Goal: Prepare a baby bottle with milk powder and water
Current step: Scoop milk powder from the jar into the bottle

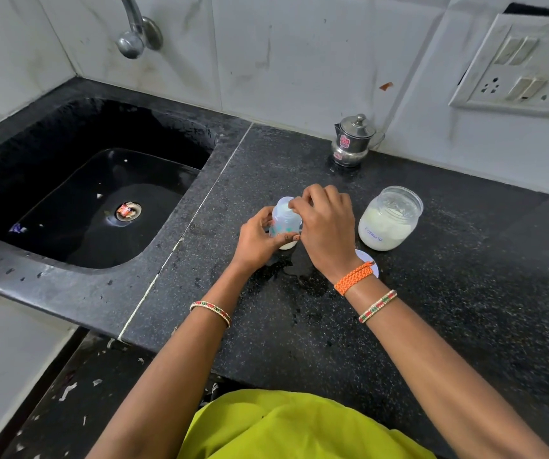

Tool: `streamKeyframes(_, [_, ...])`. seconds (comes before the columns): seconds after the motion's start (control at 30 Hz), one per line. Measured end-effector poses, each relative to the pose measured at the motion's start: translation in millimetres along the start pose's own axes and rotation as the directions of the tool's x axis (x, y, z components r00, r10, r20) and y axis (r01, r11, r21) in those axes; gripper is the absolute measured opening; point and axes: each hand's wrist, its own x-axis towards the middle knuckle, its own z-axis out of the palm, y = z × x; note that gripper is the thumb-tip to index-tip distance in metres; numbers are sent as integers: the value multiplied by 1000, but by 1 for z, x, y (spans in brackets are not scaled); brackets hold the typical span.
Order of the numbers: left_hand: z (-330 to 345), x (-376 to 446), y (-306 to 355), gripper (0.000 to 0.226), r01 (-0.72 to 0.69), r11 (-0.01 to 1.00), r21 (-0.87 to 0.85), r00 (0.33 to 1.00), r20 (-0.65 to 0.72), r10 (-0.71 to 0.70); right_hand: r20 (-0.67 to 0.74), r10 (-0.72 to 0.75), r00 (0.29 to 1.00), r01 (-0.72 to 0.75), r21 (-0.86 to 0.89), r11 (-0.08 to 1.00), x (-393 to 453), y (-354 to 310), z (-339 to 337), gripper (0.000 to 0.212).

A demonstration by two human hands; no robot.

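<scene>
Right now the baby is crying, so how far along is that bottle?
White milk already sits in the bottle, so filling looks done. In hand: the left hand steadies it while the right hand works at its top. Left: the powder jar stands open, its lid on the counter.

Left hand (257,238) grips the baby bottle (285,223) on the black counter (448,293), right hand (327,223) pinching its top, open powder jar (389,218) just beside.
</scene>
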Motion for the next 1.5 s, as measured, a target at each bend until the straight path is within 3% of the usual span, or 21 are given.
streamKeyframes(0.3, [0,1,-2,53,47,999,-20,999,2,-47,-201,125,972,-102,125,987,-3,7,-18,21])
streamKeyframes(0.47, [-1,0,-2,57,66,998,-20,998,6,-66,-102,16,995,-8,77,997,-22,12,-5,27])
streamKeyframes(0.63, [-2,-3,-1,62,66,998,-5,998,10,-66,-196,39,980,-33,38,999,-23,12,-7,25])
streamKeyframes(0.73, [-2,-3,-1,63,69,998,-1,998,6,-69,-145,12,989,-6,40,999,-26,16,-3,29])
streamKeyframes(0.87, [-2,-4,-1,59,68,998,-10,998,3,-68,-136,59,989,-49,73,996,-24,18,-5,29])
streamKeyframes(0.93, [-2,-4,-1,58,67,997,-31,998,14,-67,-106,156,982,-138,159,978,-21,18,-6,30])
streamKeyframes(1.0, [-4,-4,-3,56,77,995,-63,995,62,-74,-15,354,935,-319,401,859,-17,20,-9,25])
streamKeyframes(1.07, [-10,-5,-6,59,79,996,-42,986,153,-72,144,543,827,-511,595,620,-14,29,-12,21])
streamKeyframes(1.13, [-19,-4,-9,70,80,997,-18,960,269,-73,261,638,724,-622,648,441,-12,44,-16,21])
streamKeyframes(1.2, [-29,-2,-8,78,166,982,-92,948,289,-133,305,708,638,-666,679,308,-13,61,-21,17])
streamKeyframes(1.27, [-41,-1,-4,69,202,961,-187,973,146,-176,280,771,572,-665,708,236,-14,79,-30,13])
streamKeyframes(1.37, [-50,0,8,44,102,959,-264,981,-135,-142,194,841,505,-648,729,220,-18,103,-43,19])
streamKeyframes(1.5, [-34,5,50,36,-92,956,-278,961,-275,13,92,906,413,-675,699,237,-27,129,-49,5])
